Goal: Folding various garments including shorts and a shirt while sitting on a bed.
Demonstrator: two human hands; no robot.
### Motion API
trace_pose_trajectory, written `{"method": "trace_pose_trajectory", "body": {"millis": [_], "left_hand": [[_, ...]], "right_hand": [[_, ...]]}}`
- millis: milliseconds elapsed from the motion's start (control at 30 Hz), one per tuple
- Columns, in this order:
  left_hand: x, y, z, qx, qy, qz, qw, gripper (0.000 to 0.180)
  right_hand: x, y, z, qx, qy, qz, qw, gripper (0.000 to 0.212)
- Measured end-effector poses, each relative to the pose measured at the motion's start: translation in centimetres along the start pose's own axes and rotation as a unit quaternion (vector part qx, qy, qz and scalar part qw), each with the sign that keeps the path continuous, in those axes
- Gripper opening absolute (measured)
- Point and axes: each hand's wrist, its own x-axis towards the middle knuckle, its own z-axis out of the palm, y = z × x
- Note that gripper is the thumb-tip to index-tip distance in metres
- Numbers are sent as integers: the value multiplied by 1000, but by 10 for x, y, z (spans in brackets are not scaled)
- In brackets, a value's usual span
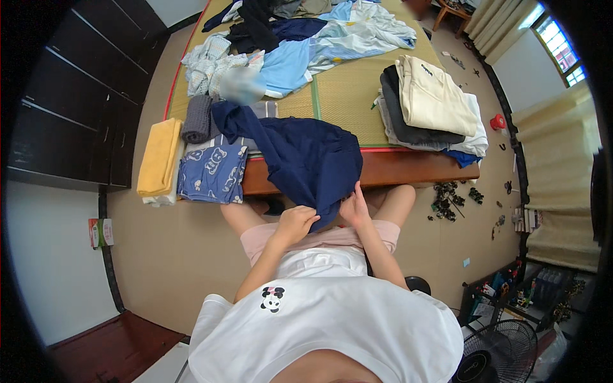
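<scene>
A dark navy garment (pixel 313 150) is spread over the front edge of the bed, its lower end hanging toward my lap. My left hand (pixel 297 223) grips that lower end with curled fingers. At the garment's right edge, my right hand (pixel 355 207) pinches the cloth between thumb and fingers. The exact kind of garment is hard to make out, though one long narrow part reaches up to the left. Just left of it lie a folded blue bear-print cloth (pixel 212 173), a rolled grey waffle-weave cloth (pixel 196 119) and a folded yellow towel (pixel 159 156).
A woven mat (pixel 348 96) covers the bed, with a folded stack topped by cream clothing (pixel 434 96) on the right. Loose clothes (pixel 287 64) heap at the back. Dark cabinets (pixel 76 96) stand left; a fan (pixel 501 354) stands lower right. Small dark items (pixel 447 201) litter the floor.
</scene>
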Motion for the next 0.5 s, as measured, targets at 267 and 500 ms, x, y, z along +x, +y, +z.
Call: {"method": "trace_pose_trajectory", "body": {"millis": [267,500], "left_hand": [[-4,0,-24,-9,48,-61,997,18],[0,-23,-27,-30,145,-180,972,38]], "right_hand": [[24,-11,-3,32,48,28,998,54],[-16,-1,47,-322,-26,-115,939,49]]}}
